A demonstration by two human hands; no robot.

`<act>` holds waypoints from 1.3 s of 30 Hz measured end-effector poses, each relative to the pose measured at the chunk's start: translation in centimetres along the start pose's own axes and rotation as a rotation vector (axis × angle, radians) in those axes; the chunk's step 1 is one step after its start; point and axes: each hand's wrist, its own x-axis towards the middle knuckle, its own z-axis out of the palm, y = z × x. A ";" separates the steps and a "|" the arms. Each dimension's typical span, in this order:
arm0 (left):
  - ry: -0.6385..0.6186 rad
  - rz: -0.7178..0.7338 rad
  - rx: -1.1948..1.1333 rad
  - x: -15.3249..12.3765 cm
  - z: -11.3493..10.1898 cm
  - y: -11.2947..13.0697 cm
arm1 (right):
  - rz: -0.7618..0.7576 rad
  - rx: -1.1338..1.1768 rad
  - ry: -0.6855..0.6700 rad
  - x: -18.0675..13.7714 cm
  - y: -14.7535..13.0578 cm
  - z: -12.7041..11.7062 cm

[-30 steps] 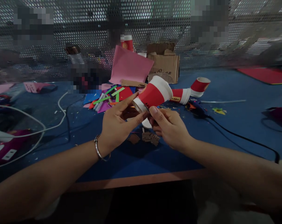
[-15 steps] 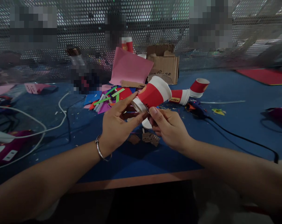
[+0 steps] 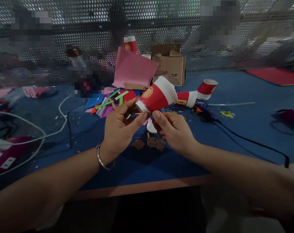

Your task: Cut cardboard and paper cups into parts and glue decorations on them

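A red and white paper cup (image 3: 159, 95) is held tilted above the table, its white rim to the upper right and its base to the lower left. My left hand (image 3: 122, 127) grips it near the base, thumb below and fingers behind. My right hand (image 3: 172, 129) is closed in a pinch against the underside of the cup; whatever lies between thumb and fingers is hidden. Below the hands are a white disc (image 3: 151, 127) and torn brown cardboard pieces (image 3: 156, 143).
Behind lie coloured paper strips (image 3: 113, 100), a pink sheet (image 3: 134, 69) and a cardboard box (image 3: 170, 69). Two more cups, one on its side (image 3: 187, 98) and one upright (image 3: 207, 89), stand near a glue gun (image 3: 205, 113) with a black cord. White cable (image 3: 57, 132) loops at left.
The cup has turned slightly in my hands, so more of its gold emblem shows. My right thumb and fingers have shifted a little along its underside. The view has moved slightly.
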 end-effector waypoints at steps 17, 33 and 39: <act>-0.045 -0.107 -0.063 -0.2 -0.1 -1.8 | 0.019 -0.127 0.045 0.1 0.7 -0.3; -0.015 -0.114 -0.035 0.0 -0.1 -1.6 | -0.005 -0.120 0.082 0.7 0.3 -0.3; -0.055 -0.029 -0.101 0.4 0.1 -1.0 | 0.035 -0.022 0.118 1.0 0.3 -0.8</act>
